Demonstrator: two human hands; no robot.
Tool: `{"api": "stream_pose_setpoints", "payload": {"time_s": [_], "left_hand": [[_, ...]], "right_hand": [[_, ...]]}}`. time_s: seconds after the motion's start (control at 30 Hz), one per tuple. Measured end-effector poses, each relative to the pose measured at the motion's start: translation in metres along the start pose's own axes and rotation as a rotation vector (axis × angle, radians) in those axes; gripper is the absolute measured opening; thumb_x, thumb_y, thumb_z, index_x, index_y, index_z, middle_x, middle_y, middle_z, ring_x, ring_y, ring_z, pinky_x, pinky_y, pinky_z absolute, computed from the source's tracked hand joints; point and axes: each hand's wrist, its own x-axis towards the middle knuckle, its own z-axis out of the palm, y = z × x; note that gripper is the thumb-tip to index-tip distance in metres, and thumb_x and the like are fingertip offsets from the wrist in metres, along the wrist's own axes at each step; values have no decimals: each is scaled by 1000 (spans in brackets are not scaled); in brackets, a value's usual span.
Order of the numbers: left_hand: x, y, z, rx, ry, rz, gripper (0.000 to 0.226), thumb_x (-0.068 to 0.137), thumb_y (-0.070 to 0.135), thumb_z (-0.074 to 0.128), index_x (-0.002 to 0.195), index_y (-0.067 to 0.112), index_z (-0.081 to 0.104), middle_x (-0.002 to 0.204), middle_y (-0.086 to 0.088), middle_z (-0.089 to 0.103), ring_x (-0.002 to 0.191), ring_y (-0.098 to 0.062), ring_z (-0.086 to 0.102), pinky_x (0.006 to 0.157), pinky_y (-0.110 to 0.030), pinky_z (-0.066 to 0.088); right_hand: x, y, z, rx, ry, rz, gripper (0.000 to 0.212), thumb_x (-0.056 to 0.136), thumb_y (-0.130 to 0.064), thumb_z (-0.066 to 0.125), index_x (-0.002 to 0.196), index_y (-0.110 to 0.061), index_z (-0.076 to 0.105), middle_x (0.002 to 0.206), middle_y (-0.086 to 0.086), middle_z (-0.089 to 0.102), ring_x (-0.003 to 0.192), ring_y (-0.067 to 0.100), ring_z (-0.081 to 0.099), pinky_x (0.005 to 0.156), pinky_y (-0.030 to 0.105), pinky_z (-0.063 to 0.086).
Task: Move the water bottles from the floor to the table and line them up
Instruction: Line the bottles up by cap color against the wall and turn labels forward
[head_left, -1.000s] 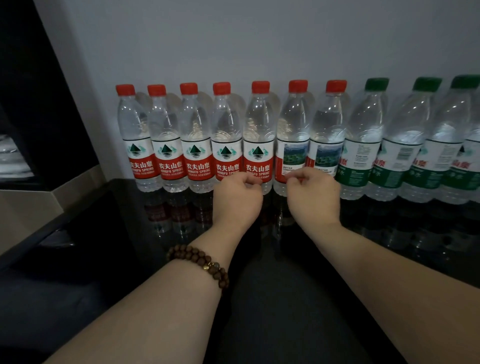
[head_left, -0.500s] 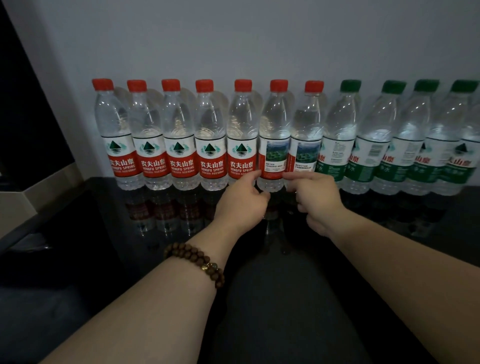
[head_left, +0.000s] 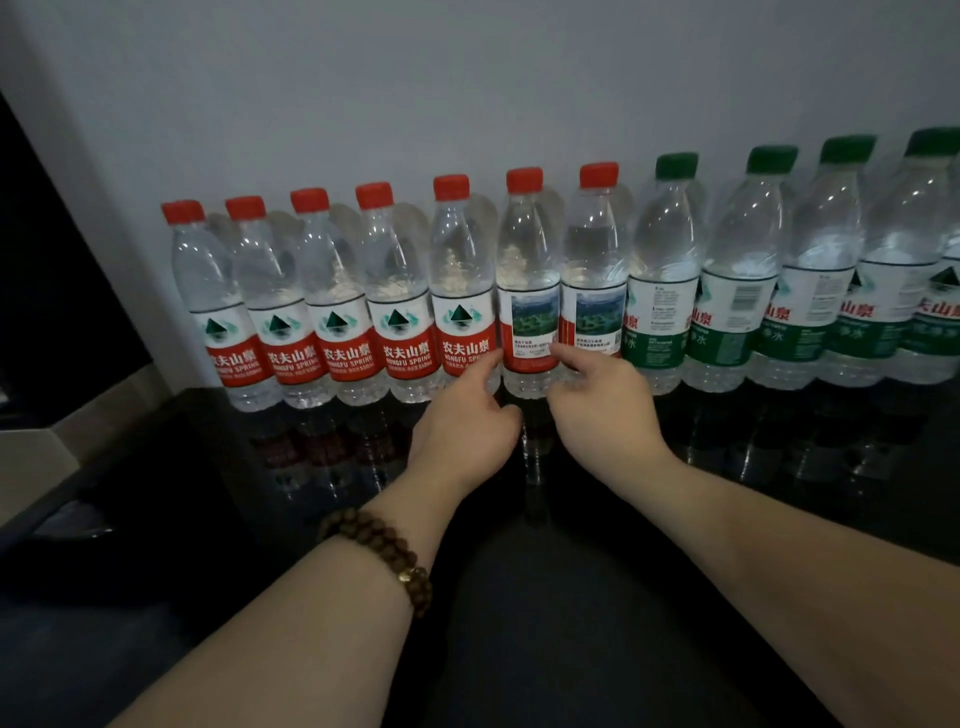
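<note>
Against the wall, along the back of the dark tabletop (head_left: 519, 623), the water bottles (head_left: 462, 291) stood upright, touching. Both hands flanked the sixth red-capped bottle (head_left: 527, 291): left hand (head_left: 465, 441) and right hand (head_left: 602, 410), grips apart, forefingers touching its label, equally near, the bottle straight ahead.

An unbroken row of clear plastic water bottles (head_left: 527, 291), red-capped then green-capped, stands shoulder to shoulder against the pale grey wall (head_left: 467, 78), leaving no gaps; the glossy black tabletop (head_left: 545, 623) in front lies open around both forearms
</note>
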Motion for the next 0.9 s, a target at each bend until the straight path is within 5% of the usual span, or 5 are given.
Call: {"api": "stream_pose_setpoints", "payload": {"time_s": [0.13,0.4,0.6,0.77,0.9], "left_hand": [[-4,6,-1,-12,-8,-50,80,71,36,54,145,61,37,64,17,65,67,-9,66,70,-39,59],[2,1,-1,-22,-54,10,83,68,32,54,130,81,29,65,18,65,70,-12,67,80,-45,60],[5,1,0,-91,-36,15,80,68,29,57,128,76,35,112,18,71,108,-14,66,98,-45,54],[5,1,0,-153,-20,11,74,68,24,60,120,75,45,99,45,56,110,-4,60,102,-41,53],[7,-2,0,-235,-15,-1,66,71,23,61,120,67,55,109,41,60,109,-2,63,99,-38,55]], "right_hand": [[-4,-5,-2,-51,-47,-23,59,85,-9,56,142,-24,61,101,-9,72,72,2,62,66,6,46],[3,1,1,-87,-125,28,63,87,-14,55,147,-34,53,74,-13,62,75,14,64,63,19,48],[8,1,0,-207,-241,9,67,84,-23,53,149,-34,44,87,1,68,85,27,67,80,40,60],[8,1,0,-202,-244,-21,58,83,-19,56,139,-32,51,84,-5,64,86,27,65,79,36,57],[8,2,-1,-132,-217,-43,54,85,-18,59,136,-36,56,91,-12,67,88,19,65,77,29,54]]}}
